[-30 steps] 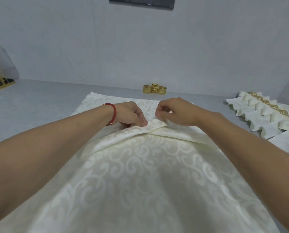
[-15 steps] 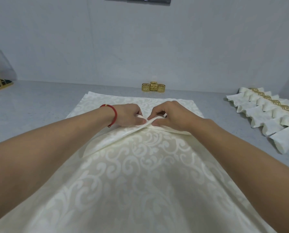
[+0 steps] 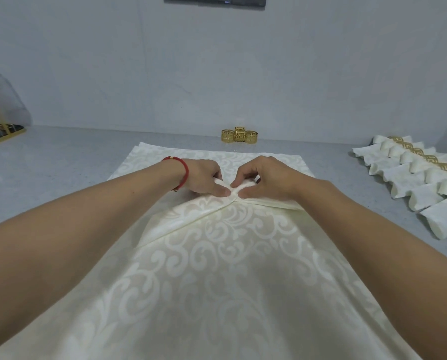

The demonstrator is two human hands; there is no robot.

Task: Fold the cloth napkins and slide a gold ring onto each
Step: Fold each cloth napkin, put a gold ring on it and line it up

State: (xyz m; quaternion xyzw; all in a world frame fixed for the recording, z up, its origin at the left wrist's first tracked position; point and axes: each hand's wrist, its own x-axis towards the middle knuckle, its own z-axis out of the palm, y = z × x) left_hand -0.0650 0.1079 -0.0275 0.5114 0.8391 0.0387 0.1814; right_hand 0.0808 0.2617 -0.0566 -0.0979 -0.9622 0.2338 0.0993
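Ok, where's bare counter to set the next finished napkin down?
Bare counter lies left of the spread napkin, before the gold-edged tray. The right side is crowded by the ringed napkins; gold rings sit behind.

- A plain pale grey wall (image 3: pixel 113 61) is seen beyond the hands, evenly and softly lit.
- A dark panel (image 3: pixel 214 0) is mounted high on the wall, above the hands, and is cut off by the frame's top edge.
- A grey speckled counter (image 3: pixel 61 157) is spread under and to both sides of the hands and is met by the wall behind them.
- A gold-edged stand (image 3: pixel 4 131) is set far to the left of the hands, partly out of view.
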